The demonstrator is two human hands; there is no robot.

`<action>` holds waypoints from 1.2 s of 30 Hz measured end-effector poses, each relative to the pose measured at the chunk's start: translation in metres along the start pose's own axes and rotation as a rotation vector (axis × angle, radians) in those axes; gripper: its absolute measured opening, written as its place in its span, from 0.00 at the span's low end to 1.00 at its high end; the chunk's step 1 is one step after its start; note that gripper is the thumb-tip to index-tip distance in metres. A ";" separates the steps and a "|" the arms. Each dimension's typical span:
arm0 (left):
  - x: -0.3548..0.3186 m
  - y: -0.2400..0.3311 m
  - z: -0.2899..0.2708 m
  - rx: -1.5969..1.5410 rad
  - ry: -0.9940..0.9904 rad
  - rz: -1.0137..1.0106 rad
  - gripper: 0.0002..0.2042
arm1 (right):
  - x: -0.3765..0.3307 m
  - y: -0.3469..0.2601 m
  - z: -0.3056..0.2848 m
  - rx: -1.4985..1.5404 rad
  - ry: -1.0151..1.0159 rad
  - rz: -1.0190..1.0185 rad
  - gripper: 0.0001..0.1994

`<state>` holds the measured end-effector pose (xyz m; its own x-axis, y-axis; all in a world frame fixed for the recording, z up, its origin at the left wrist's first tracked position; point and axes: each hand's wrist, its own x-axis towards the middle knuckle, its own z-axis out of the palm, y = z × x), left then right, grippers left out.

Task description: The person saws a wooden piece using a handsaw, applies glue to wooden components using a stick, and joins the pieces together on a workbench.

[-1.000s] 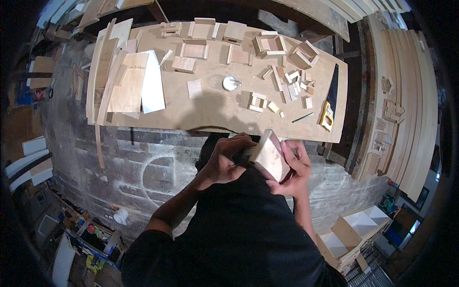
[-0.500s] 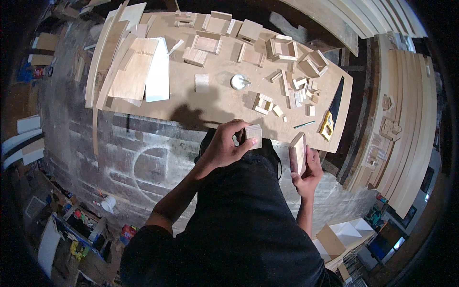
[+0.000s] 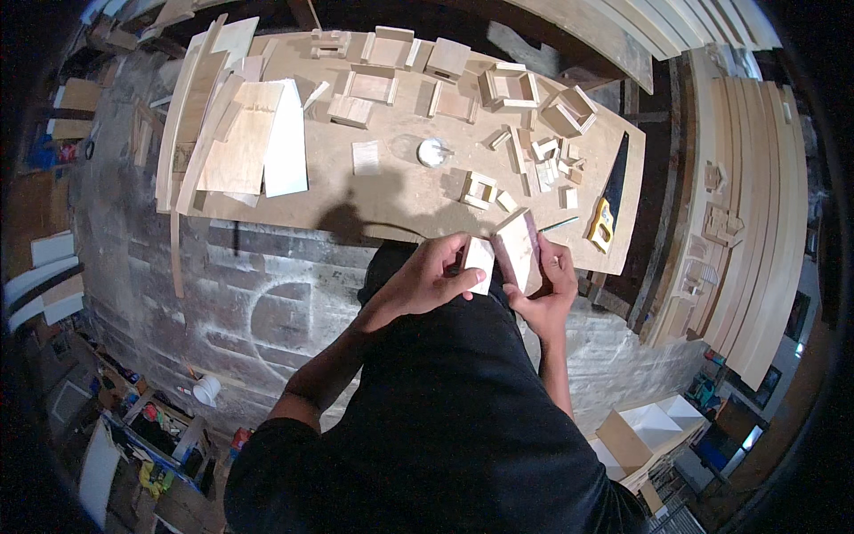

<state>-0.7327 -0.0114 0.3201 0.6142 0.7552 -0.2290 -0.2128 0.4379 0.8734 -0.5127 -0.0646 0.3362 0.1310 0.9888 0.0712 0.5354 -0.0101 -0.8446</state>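
My left hand [image 3: 442,277] grips a small, pale wooden block [image 3: 478,266] between thumb and fingers, in front of the table's near edge. In my right hand [image 3: 549,289] is a longer flat wooden block [image 3: 517,249] with a dark reddish side, tilted upward. The two blocks are close together, side by side; whether they touch I cannot tell. Just past them on the table lie a small open wooden frame [image 3: 479,190], a little block [image 3: 505,201] and a pencil [image 3: 559,224], partly near my right fingers.
Several wooden boxes [image 3: 511,86] stand along the far side of the table [image 3: 391,200]. A round white pot [image 3: 433,152] sits mid-table. A yellow-handled handsaw [image 3: 602,224] lies at the right edge. Boards [image 3: 238,133] are stacked at the left, and long planks [image 3: 745,222] beyond the right.
My right hand has moved left and up, bringing its block beside the one in my left hand. The left hand's block has turned, so a bright face now shows.
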 end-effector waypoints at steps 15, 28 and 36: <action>-0.002 0.016 0.003 0.662 0.184 0.179 0.09 | 0.022 -0.015 -0.009 -0.059 -0.138 -0.076 0.40; 0.000 0.017 -0.014 0.923 0.122 0.469 0.15 | 0.034 -0.010 -0.013 -0.127 -0.187 0.229 0.36; -0.002 0.010 -0.018 0.392 0.190 0.197 0.11 | 0.017 0.007 0.008 0.125 -0.121 -0.151 0.40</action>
<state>-0.7499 -0.0003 0.3212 0.4331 0.8973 -0.0858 0.0138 0.0886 0.9960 -0.5132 -0.0463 0.3275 -0.0479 0.9885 0.1435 0.4326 0.1500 -0.8890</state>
